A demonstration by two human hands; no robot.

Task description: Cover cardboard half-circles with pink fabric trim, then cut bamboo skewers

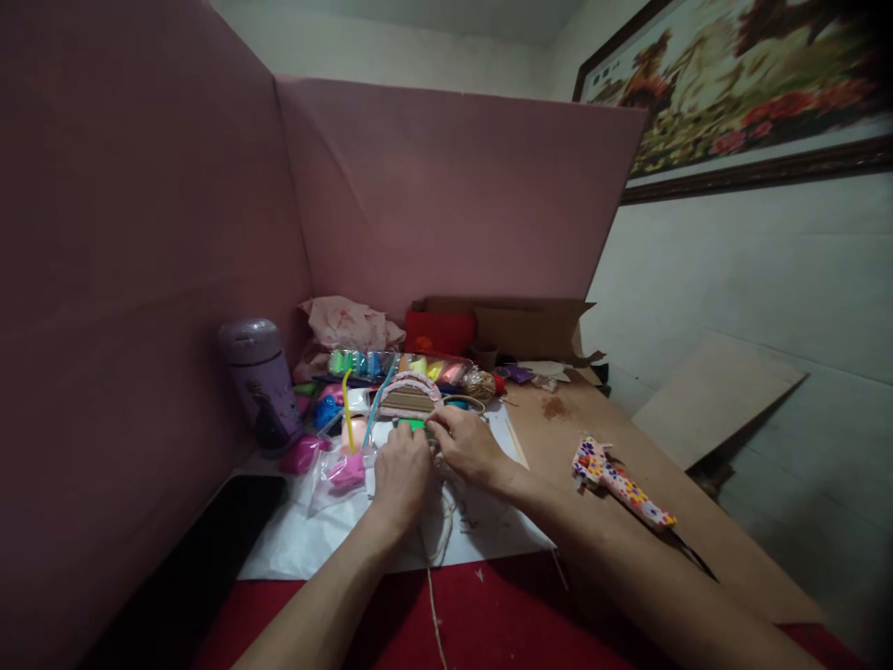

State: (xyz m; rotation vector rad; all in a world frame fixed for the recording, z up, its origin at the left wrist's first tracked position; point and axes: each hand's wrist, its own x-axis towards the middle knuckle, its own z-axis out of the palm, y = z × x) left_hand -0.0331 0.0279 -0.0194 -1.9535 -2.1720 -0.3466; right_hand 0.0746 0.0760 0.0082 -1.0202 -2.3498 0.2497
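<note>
My left hand (403, 470) and my right hand (473, 448) work close together over a white sheet (299, 549). The fingers of both are curled in, and what they pinch is hidden. A small bright green piece (411, 424) shows just beyond my left fingertips. From under the hands a thin strand of twine (433, 605) runs down over the red cloth. A thicker pale cord (445, 530) lies on the sheet below my right hand. Behind the hands stands an arched piece (408, 402) with a pinkish rim and brown ridged cardboard inside.
Packs of coloured clay (369, 363), a pink clay bag (347, 473), a yellow straw (348, 414) and a twine ball (480, 383) lie around. A purple flask (261, 386) stands left, near a black phone-like slab (209, 540). Right, a flower-patterned glue gun (620, 484) rests on cardboard (726, 568).
</note>
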